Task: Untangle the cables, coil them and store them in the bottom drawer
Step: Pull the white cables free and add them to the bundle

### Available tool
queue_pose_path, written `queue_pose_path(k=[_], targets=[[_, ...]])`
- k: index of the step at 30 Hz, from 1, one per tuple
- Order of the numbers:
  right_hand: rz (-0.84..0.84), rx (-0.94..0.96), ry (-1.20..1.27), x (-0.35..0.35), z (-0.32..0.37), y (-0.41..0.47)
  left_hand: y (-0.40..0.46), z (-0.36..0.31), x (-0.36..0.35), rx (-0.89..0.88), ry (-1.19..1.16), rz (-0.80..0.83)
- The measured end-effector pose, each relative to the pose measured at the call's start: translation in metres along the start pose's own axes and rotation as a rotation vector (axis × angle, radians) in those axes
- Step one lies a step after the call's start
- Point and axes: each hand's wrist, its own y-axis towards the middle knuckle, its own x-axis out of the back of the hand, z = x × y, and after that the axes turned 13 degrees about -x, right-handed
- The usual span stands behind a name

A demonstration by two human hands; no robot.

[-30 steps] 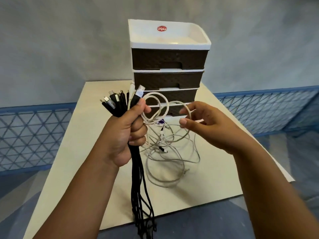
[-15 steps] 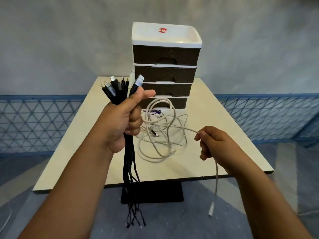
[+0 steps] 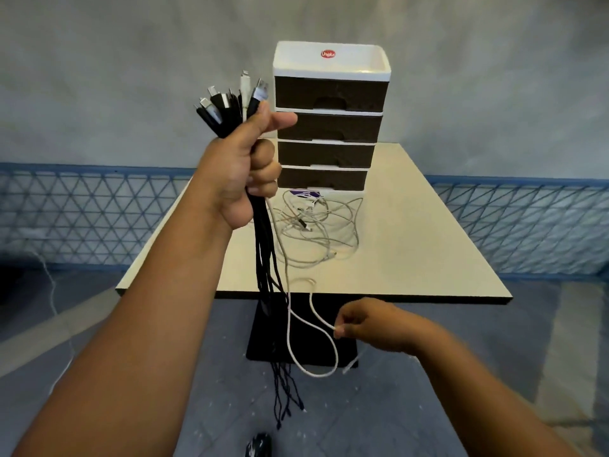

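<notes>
Cables, black bundle [image 3: 263,258]: gripped upright in the left hand [image 3: 244,173], fingers curled round it, connector ends fanned above the fist, tails hanging past the near table edge. White cable [image 3: 290,328]: one end in the same fist, looping down to the right hand [image 3: 372,324], pinched between thumb and fingertips, low and near. Remaining white cables [image 3: 316,225]: loose tangle on the table [image 3: 428,252], just near the drawer unit [image 3: 329,127]. Bottom drawer [image 3: 323,178]: closed.
</notes>
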Motion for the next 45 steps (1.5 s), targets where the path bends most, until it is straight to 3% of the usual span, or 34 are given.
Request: queue_pose_path(k=[3,4,6,9,12,18,25,29,32,36,38,41,45], targets=[[-0.023,0.043,-0.28,-0.003,0.009,-0.004,-0.01,-0.004,-0.007,0.003,-0.008,-0.014],[-0.088,0.061,-0.216,-0.001,0.013,-0.006,-0.013,-0.004,-0.009,0.009,-0.013,-0.019],[-0.22,0.146,0.136,0.005,0.025,-0.011,-0.019,-0.002,-0.015,0.021,-0.032,-0.024],[-0.172,0.35,0.553,0.015,0.054,-0.026,-0.028,0.003,-0.022,0.036,-0.089,-0.007],[-0.083,0.483,0.698,-0.001,0.079,-0.028,-0.032,0.006,-0.029,0.063,-0.166,0.018],[-0.118,0.504,0.839,-0.042,0.088,-0.017,-0.034,0.012,-0.029,0.087,-0.207,-0.048],[-0.076,0.332,0.723,-0.043,0.075,0.005,-0.031,0.027,-0.019,0.046,-0.2,-0.216],[-0.023,0.284,0.667,-0.049,0.067,0.022,-0.019,0.022,-0.01,0.0,-0.19,-0.226],[-0.003,0.252,0.482,-0.052,0.053,0.039,-0.006,0.017,0.006,-0.008,-0.19,-0.233],[0.078,0.194,0.422,-0.024,0.042,0.055,0.017,0.017,0.033,-0.008,-0.17,-0.237],[0.0,0.175,0.45,-0.001,0.046,0.069,0.029,0.019,0.044,-0.001,-0.177,-0.231],[-0.266,0.096,0.426,0.031,0.058,0.104,0.051,0.026,0.057,0.023,-0.192,-0.222],[-0.493,-0.055,0.225,0.053,0.074,0.155,0.082,0.038,0.073,0.085,-0.208,-0.209]])
